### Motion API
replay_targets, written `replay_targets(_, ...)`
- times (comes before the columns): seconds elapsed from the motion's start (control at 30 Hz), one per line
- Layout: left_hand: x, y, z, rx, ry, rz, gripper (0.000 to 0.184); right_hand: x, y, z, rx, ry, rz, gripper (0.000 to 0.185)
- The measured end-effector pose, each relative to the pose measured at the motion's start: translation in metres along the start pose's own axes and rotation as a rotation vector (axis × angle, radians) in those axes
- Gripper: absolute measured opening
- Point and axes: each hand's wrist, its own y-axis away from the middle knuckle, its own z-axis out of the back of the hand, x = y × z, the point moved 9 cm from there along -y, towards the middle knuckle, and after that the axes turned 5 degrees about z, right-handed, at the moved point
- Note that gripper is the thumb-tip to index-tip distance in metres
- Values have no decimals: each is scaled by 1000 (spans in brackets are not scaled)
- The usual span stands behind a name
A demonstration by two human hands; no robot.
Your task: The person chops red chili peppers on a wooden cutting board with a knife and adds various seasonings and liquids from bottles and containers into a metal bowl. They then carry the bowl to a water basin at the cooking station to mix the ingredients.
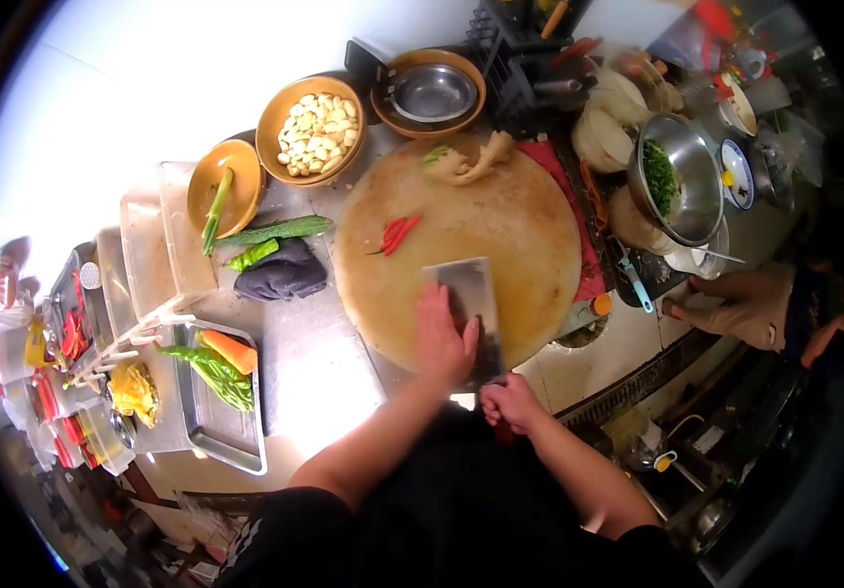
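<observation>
My right hand (512, 404) is wrapped round the handle of a cleaver (481, 304), close to my body. The broad blade lies over the near edge of a round chopping board (373, 206). My left hand (445, 336) rests against the blade's left side, fingers stretched out and slightly blurred. Whether anything sits under the blade is hidden. Red chillies (398, 235) lie on the board, left of the blade. At the board's far side is a piece of ginger (476, 162).
Left of the board are a bowl of garlic cloves (319, 137), a cucumber (280, 230), a dark cloth (283, 272) and a metal tray (221, 436) with green peppers and a carrot. To the right are a steel bowl of chopped greens (701, 196), a peeler (635, 279) and another person (745, 304).
</observation>
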Motion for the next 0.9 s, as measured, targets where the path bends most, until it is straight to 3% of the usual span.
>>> replay_targets(0.03, 10, 0, 3, -57, 113, 116, 69, 1, -8, -11, 42, -14, -26, 25)
replay_targets(0.17, 5, -9, 8, -159, 277, 211, 56, 31, -4, -5, 120, 70, -22, 15)
replay_targets(0.23, -50, -26, 4, -221, 277, 117, 52, 82, 29, 11, 81, 62, 47, 13)
replay_targets(0.37, -212, -80, -25, -213, 581, -174, 47, 198, 121, 80, -231, 326, 345, 5)
replay_targets(0.43, -293, -108, -36, -231, 672, -249, 44, 246, 168, 108, -307, 352, 452, 5)
replay_targets(0.5, -336, -141, -55, -287, 780, -194, 40, 283, 205, 139, -439, 461, 541, 11)
replay_targets(0.57, -349, -172, -83, -227, 845, -139, 38, 297, 218, 161, -444, 427, 587, 12)
replay_targets(0.63, -344, -194, -152, 304, 464, 107, 37, 303, 224, 178, -438, 393, 627, 13)
replay_targets(0.67, -348, -192, -157, 288, 467, 99, 37, 305, 225, 189, -482, 352, 675, 13)
replay_targets(0.73, -356, -178, -125, -169, 502, -74, 37, 313, 220, 205, -515, 303, 736, 11)
replay_targets(0.77, -363, -174, -125, -176, 494, -72, 37, 317, 216, 210, -505, 302, 735, 11)
replay_targets(0.83, -408, -153, -111, -266, 414, -407, 38, 317, 201, 214, -444, 312, 616, 11)
replay_targets(0.9, -383, -168, -136, -244, 472, -305, 41, 322, 204, 210, -433, 273, 660, 7)
